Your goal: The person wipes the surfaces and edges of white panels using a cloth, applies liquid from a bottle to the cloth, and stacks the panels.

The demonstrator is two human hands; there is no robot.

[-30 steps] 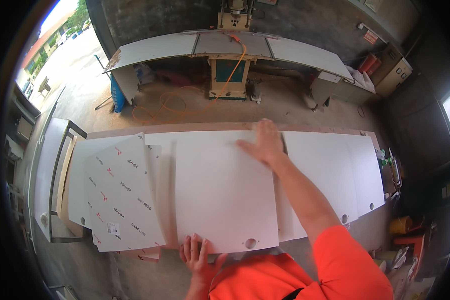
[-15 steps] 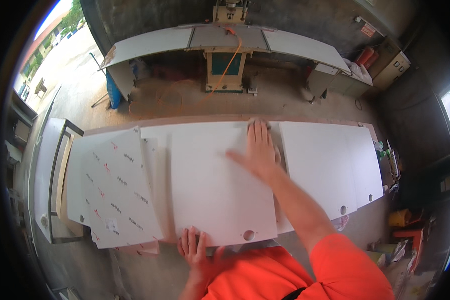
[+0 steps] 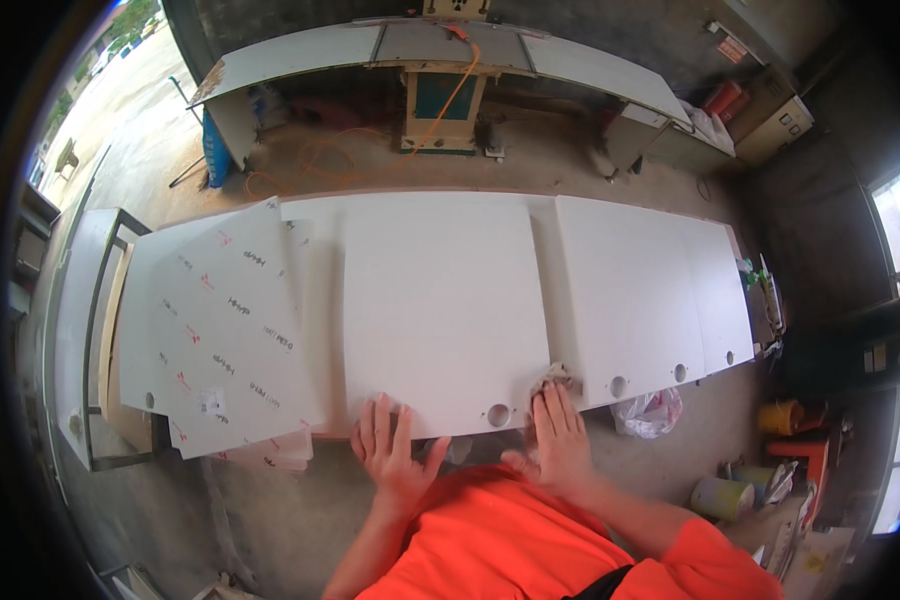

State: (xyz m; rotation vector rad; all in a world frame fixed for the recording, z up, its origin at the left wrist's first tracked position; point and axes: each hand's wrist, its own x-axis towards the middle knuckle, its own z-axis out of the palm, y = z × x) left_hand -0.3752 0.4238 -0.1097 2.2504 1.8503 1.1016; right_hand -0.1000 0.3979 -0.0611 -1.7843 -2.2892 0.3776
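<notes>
A white panel [image 3: 440,300] with a round hole near its lower right corner lies flat in front of me, on top of other white boards. My left hand [image 3: 395,460] rests at its near edge, fingers spread over the edge and holding nothing. At the panel's near right corner, beside the hole, my right hand [image 3: 562,440] presses a crumpled pale rag [image 3: 550,377] under its fingertips. Part of the rag is hidden beneath the fingers.
On the left lies a panel with printed film [image 3: 230,340], and on the right more white panels [image 3: 640,290] with holes. A metal frame [image 3: 95,340] stands far left. Behind is a long bench [image 3: 300,55] with a machine and an orange hose [image 3: 450,100]. A plastic bag [image 3: 650,410] sits below right.
My right hand has come from the panel's far edge down its right side to the near corner, with the rag. My left hand stays at the near edge, thumb now spread.
</notes>
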